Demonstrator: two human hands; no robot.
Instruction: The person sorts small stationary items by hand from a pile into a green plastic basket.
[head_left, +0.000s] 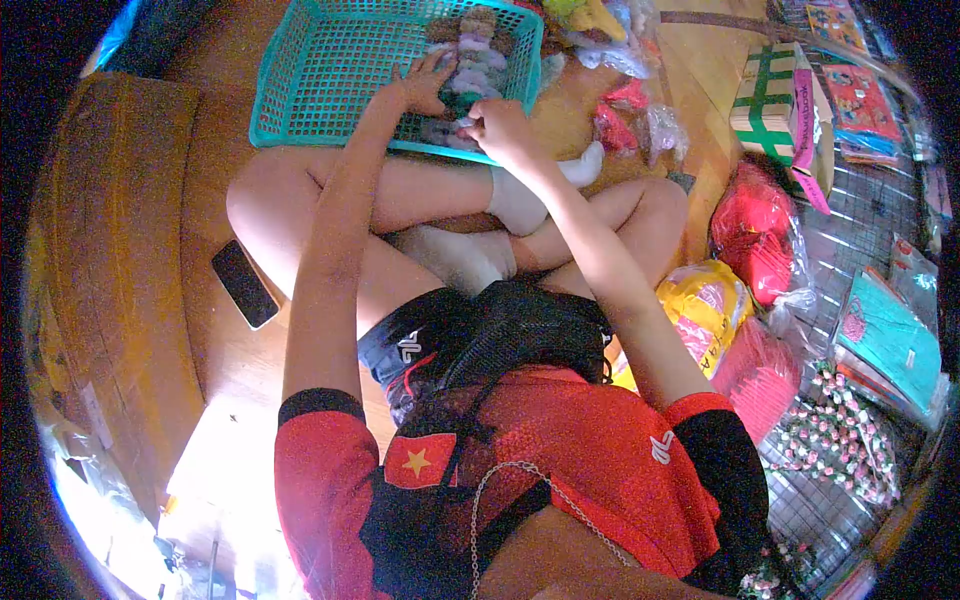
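A teal plastic mesh basket (325, 75) lies in front of my crossed legs. Along its right side runs a row of soft, bunched pieces (482, 60) in white, mauve, grey and green; their exact kind is not clear. My left hand (427, 86) rests beside that row with its fingers spread. Near the basket's front rim, my right hand (503, 130) is closed, thumb and fingers pinched together at the row's near end. What sits in that pinch is too small and blurred to name. A greyish piece (440, 132) lies under and between both hands.
A black phone (245, 285) is on the wooden floor to my left, near a large cardboard box (115, 280). On my right are bagged red items (755, 235), a yellow bag (705, 305), a green-taped box (780, 110) and bagged small flowers (835, 435).
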